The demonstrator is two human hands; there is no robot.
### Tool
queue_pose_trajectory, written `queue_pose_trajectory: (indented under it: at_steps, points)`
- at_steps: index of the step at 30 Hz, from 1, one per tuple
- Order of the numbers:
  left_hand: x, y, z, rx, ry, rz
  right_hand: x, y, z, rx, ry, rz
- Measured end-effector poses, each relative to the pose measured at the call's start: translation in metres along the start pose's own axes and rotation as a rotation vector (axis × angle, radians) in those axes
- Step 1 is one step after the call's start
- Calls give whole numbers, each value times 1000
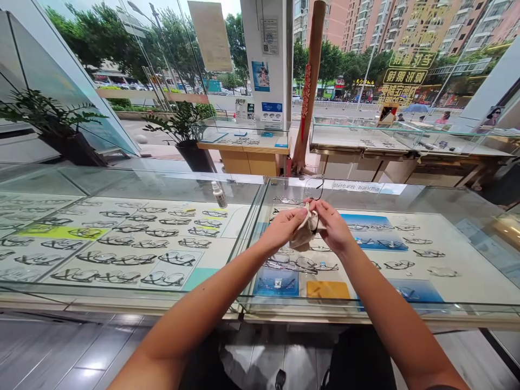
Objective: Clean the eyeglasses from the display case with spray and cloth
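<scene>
Above the right-hand glass case, my left hand (285,224) is closed, with a beige cleaning cloth (301,236) pinched in its fingers. The cloth hangs in folds between both hands. My right hand (333,225) is closed on a pair of eyeglasses (322,189); a thin dark-rimmed lens stands up past the fingertips, and a dark temple end shows lower by the cloth. The cloth and fingers hide the rest of the frame. Left of the hands, a small spray bottle (218,194) stands on the counter glass.
Under the glass top of the display case (406,311), rows of eyeglasses lie on white and blue panels, with a yellow-orange piece (328,290) near the front. Farther back are another display table (244,145), a wooden post (311,81) and a potted plant (195,154).
</scene>
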State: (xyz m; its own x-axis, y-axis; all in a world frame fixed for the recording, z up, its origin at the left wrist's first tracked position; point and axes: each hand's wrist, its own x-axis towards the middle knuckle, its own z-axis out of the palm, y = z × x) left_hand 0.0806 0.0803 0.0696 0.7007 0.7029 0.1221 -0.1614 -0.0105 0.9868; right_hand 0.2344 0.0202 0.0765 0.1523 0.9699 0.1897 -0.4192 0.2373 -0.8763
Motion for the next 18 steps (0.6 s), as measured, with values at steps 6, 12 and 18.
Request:
queue_pose_trajectory:
  at_steps: [6,12,18]
  points:
    - [-1,2,3,-79,-98,56,0,5,2,50,13,-6]
    - [-4,8,4,-69,-98,116,0,7,1,79,16,-12]
    - [-4,10,2,-55,-24,55,-1,2,1,38,36,-87]
